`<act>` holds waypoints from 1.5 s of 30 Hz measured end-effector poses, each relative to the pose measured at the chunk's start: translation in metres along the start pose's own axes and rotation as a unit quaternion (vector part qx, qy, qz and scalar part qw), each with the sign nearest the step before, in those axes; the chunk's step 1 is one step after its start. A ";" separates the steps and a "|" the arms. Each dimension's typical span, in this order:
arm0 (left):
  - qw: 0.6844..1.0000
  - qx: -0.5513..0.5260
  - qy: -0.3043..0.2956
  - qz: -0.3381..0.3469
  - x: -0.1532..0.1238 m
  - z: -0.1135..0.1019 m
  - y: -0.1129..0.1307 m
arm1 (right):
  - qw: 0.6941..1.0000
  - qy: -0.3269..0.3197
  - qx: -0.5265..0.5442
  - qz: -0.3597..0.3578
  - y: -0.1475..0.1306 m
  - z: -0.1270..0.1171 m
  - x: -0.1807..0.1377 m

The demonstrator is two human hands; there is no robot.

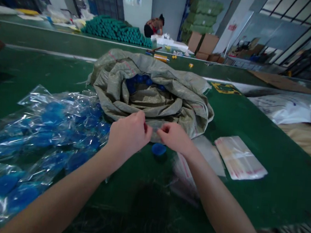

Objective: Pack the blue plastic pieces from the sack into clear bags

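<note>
My left hand (pixel 130 130) and my right hand (pixel 176 136) are close together in front of the sack, fingers pinched. Between them they hold the top edge of a clear plastic bag (pixel 154 133), hard to see against the sack. Just below the fingers is a small round blue piece (pixel 158 149), which appears to be inside that bag. Beyond my hands, a big grey-green woven sack (pixel 188 114) with a rolled-down mouth contains blue round pieces (pixel 139 79). To the left lies a heap of clear bags with blue pieces inside (pixel 52 115).
A stack of flat clear bags (pixel 241 157) lies right of my right forearm, with loose bags (pixel 208 156) beside it. Behind are a pile of green rolls (pixel 117 30), an orange-yellow cylinder (pixel 161 58) and cartons (pixel 208 44). A person (pixel 154 25) sits at the far table.
</note>
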State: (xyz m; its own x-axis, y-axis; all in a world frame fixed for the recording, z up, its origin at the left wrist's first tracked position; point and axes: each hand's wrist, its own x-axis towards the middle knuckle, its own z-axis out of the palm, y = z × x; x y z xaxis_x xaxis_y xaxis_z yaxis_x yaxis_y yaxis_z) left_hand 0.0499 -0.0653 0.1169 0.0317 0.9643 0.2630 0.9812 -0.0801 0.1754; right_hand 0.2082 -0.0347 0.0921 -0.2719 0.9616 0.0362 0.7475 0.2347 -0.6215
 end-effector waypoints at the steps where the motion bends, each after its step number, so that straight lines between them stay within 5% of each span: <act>1: 1.000 0.010 -0.021 0.003 -0.001 0.003 0.002 | 0.999 -0.031 0.024 0.012 0.007 0.003 0.000; 6: 0.996 0.025 -0.078 0.033 -0.008 0.022 0.013 | 0.987 -0.109 0.114 0.004 0.032 0.012 -0.022; 11: 0.993 0.028 -0.101 0.055 -0.012 0.039 0.017 | 0.991 -0.033 0.004 -0.131 0.050 0.030 -0.045; 14: 0.992 0.031 -0.103 0.071 -0.010 0.041 0.016 | 0.986 0.001 -0.070 -0.152 0.060 0.042 -0.047; 19: 0.990 0.032 -0.115 0.076 -0.008 0.038 0.013 | 0.993 0.079 -0.070 -0.062 0.070 0.030 -0.058; 22: 0.989 0.025 -0.127 0.075 -0.009 0.036 0.015 | 0.987 0.138 0.073 0.044 0.063 0.014 -0.079; 25: 0.988 0.023 -0.129 0.078 -0.011 0.037 0.017 | 0.955 0.084 0.277 0.064 0.044 0.009 -0.100; 27: 0.988 0.024 -0.130 0.081 -0.012 0.038 0.019 | 0.945 0.050 0.321 0.044 0.033 0.012 -0.107; 36: 0.981 0.006 -0.154 0.116 -0.016 0.045 0.021 | 0.909 0.047 0.396 0.119 0.047 0.041 -0.081; 45: 0.980 0.001 -0.165 0.111 -0.018 0.053 0.025 | 0.958 0.053 0.251 0.131 0.056 0.049 -0.074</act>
State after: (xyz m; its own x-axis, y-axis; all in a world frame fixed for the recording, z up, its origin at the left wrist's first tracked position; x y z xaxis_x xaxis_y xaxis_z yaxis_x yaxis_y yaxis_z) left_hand 0.0841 -0.0716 0.0661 0.3032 0.9526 -0.0263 0.9436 -0.2963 0.1475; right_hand 0.2408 -0.0994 0.0163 -0.0324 0.9934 -0.1096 0.3888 -0.0885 -0.9170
